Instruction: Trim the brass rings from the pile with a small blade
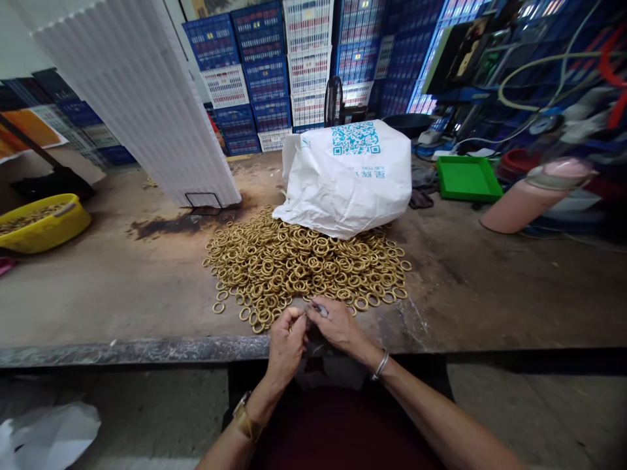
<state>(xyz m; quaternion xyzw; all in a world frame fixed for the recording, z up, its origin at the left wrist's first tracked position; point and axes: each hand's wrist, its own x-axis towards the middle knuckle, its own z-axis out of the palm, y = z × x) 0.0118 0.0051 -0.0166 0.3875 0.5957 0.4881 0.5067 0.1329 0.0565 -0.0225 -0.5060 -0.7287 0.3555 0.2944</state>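
A heap of brass rings [304,261] lies on the worn workbench [122,287], close to its front edge. My left hand [285,344] is closed in a pinch on one brass ring [295,313] just in front of the heap. My right hand [337,324] is closed round a small metal tool [319,309], whose tip points at that ring. Both hands meet at the bench's near edge. A watch sits on my left wrist and a bangle on my right.
A white plastic bag [345,176] rests behind the heap. A white corrugated column [147,104] stands at the left, a yellow basin [42,225] of parts far left, a green tray [467,177] and a pink flask [533,194] at the right. Crates are stacked behind.
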